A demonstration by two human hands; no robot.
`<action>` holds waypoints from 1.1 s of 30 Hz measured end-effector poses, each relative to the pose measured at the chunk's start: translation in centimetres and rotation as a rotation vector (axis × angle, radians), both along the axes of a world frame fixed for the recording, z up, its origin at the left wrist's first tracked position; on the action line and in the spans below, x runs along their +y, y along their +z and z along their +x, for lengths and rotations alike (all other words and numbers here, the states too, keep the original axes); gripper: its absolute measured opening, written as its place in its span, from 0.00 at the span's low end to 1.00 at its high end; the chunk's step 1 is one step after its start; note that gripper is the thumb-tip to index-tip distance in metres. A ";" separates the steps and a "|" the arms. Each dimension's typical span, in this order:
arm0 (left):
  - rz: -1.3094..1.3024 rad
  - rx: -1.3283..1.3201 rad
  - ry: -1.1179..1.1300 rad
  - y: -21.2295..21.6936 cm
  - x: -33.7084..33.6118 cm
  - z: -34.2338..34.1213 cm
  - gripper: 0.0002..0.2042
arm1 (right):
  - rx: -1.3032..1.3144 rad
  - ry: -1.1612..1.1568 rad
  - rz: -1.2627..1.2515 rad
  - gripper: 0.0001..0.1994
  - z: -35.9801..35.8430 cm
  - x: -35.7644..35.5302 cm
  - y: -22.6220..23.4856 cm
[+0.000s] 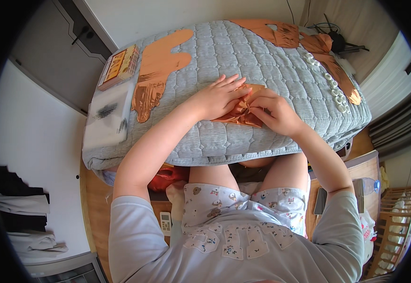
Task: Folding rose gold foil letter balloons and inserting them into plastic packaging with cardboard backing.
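Note:
A crinkled sheet of shiny copper-orange foil (243,118), perhaps a flat foil balloon, lies near the front edge of the quilted grey mattress (205,141). My left hand (217,100) rests on its left side, palm down with the fingers stretched out. From the right, my right hand (278,113) pinches a gathered fold in the middle of the foil between thumb and fingers. Creases run out from that pinched spot. Part of the sheet is hidden under both hands.
Flat copper foil shapes (156,61) lie at the left, with more foil (285,35) at the far right. Several small white rolls (334,85) line the right side. A boxed package (119,66) and a clear plastic packet (106,118) sit at the left edge.

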State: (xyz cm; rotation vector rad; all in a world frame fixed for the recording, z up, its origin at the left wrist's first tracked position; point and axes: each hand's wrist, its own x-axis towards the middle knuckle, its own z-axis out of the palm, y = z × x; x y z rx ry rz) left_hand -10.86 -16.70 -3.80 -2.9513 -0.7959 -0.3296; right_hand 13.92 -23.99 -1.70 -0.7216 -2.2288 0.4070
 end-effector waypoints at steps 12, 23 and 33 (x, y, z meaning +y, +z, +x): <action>-0.220 -0.204 -0.049 -0.4 0.3 -0.3 0.25 | 0.004 -0.280 -0.337 0.08 -2.2 0.8 0.4; -0.198 -0.097 -0.089 -0.2 0.1 -1.1 0.31 | -0.015 -0.292 -0.295 0.11 -2.1 0.9 0.5; -0.157 -0.023 -0.089 0.1 0.1 -1.0 0.31 | -0.336 -0.077 0.163 0.19 0.5 -0.1 -0.3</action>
